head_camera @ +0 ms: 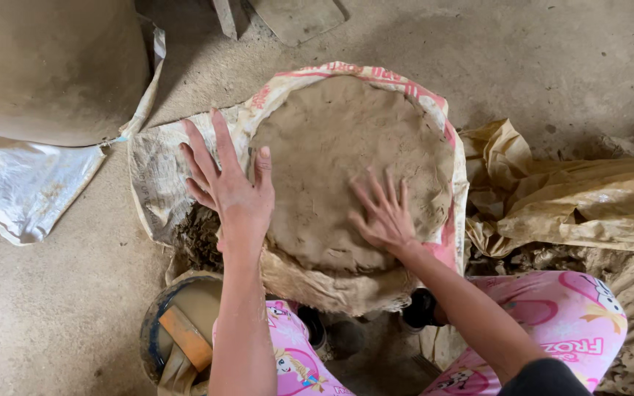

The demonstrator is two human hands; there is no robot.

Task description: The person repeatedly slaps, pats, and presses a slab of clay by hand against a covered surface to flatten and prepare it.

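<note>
Two bare hands, head view only: your left hand (230, 187) is raised at the left rim of the clay slab (346, 169), fingers spread apart, thumb just at the slab edge, gripping nothing. Your right hand (384, 215) lies flat on the slab's lower right part, fingers splayed, pressing not clasping. Slab sits on a printed woven sack (163, 172) over a mound on the floor (53, 308), right in front of your knees. Judging by shape, the clay is already flattened into a broad round disc; surface looks lumpy and the rim uneven, so smoothing seems left. Bucket (157, 323) of muddy water with an orange tool (185, 337) sits near your left forearm. Crumpled tan sheet (574, 198) lies to the right.
</note>
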